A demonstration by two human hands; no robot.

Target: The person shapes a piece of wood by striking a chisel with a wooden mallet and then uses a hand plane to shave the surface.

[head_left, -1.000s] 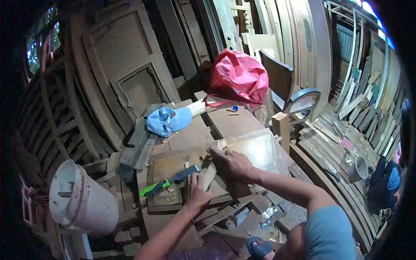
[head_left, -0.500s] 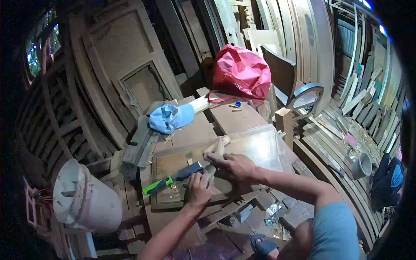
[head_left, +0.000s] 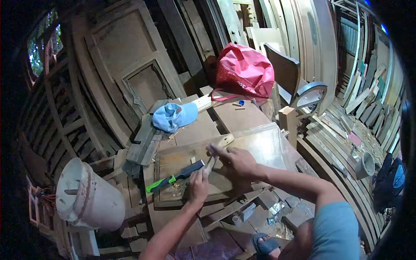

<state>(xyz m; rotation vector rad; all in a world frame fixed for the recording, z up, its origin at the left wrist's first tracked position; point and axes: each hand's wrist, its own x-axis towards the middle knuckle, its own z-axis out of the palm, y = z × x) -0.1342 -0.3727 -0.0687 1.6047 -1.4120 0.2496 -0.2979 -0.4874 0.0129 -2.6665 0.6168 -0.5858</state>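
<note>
A slender, pale piece of wood (head_left: 225, 140) slants across the panel in front of me, its rounded far end poking out past my hands. My left hand (head_left: 198, 186) is closed round its near part. Over its middle lies my right hand (head_left: 241, 163), fingers curled across the wood and a little blurred, the index finger reaching left; their undersides are hidden. Just left of the hands rests a tool with a green-and-black handle (head_left: 167, 180) and a grey end. Beneath everything is a framed wooden panel (head_left: 167, 159), with a small wood block (head_left: 193, 160) and shavings on it.
A light blue cap (head_left: 174, 117) and a red bag (head_left: 245, 71) sit at the table's far side, near a blue cap-like lid (head_left: 241, 103). A white bucket (head_left: 102, 201) stands left. Planks (head_left: 333, 169) and a grey pail (head_left: 365, 165) are at right.
My right hand has shifted slightly along the wood, and more of the wood's far end shows. The whole view has moved a little; the left hand keeps its grip.
</note>
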